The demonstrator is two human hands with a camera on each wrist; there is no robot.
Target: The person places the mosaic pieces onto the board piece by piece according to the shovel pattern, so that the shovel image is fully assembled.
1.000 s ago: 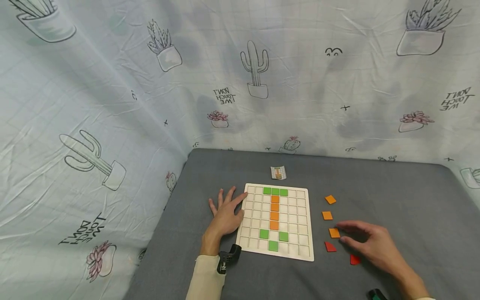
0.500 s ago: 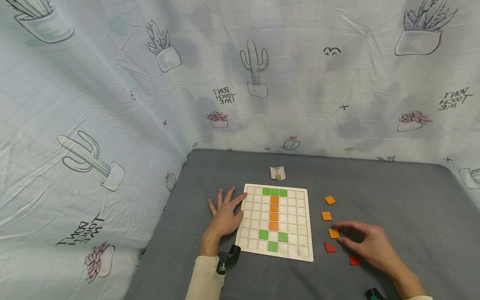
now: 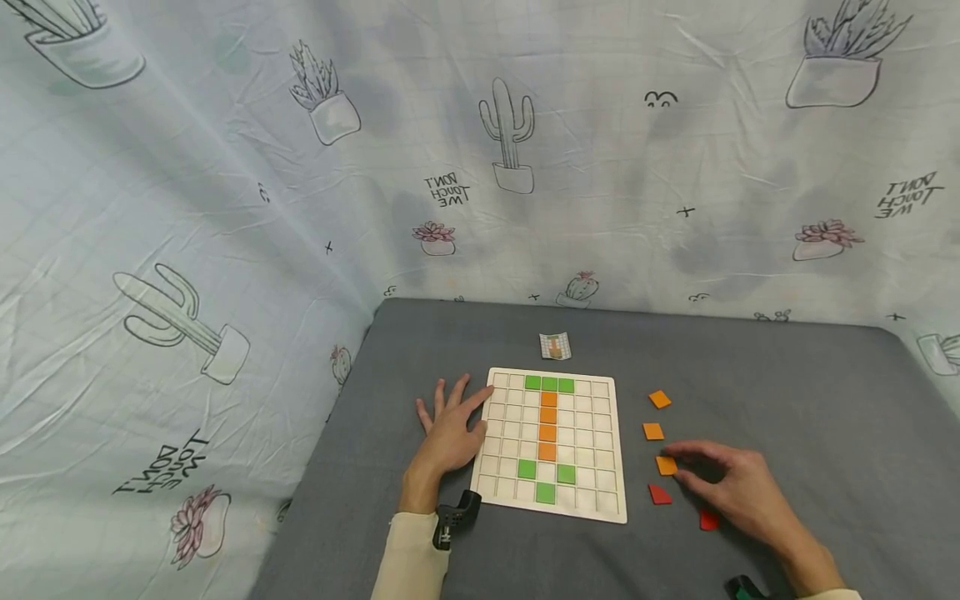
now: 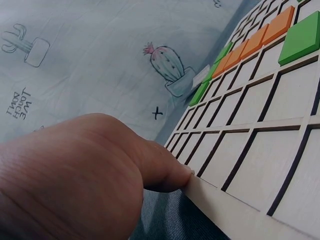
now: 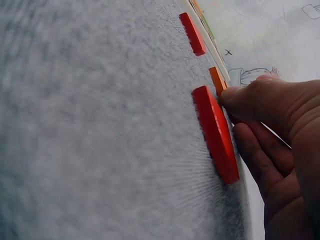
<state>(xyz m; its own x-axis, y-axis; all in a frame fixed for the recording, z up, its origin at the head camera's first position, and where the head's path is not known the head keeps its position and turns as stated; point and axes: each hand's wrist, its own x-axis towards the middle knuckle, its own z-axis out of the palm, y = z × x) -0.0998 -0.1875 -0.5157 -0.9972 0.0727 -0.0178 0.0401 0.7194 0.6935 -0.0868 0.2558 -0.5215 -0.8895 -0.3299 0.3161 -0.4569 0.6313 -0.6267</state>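
In the head view my left hand (image 3: 448,437) lies with spread fingers at the left edge of a pale wooden grid board (image 3: 510,483), its index finger and thumb on the rim. The left wrist view shows the thumb (image 4: 167,167) against that edge. Green tiles (image 3: 550,384) and a column of orange tiles (image 3: 548,415) fill some cells. Right of the board, my right hand (image 3: 738,492) pinches an orange square tile (image 3: 666,466) on the cloth between thumb and index finger. The right wrist view shows the thumb tip at this orange tile (image 5: 216,79), partly hidden.
Two more orange tiles (image 3: 653,432) lie farther back on the grey cloth (image 3: 825,400). A red tile (image 3: 660,494) and a second red tile (image 3: 708,521) lie near the right hand. Behind the board is a small pattern card (image 3: 555,346). A printed curtain (image 3: 600,167) hangs behind.
The right index finger has edged slightly left along the orange tile, closing in on it. The left hand and the board stay where they were.
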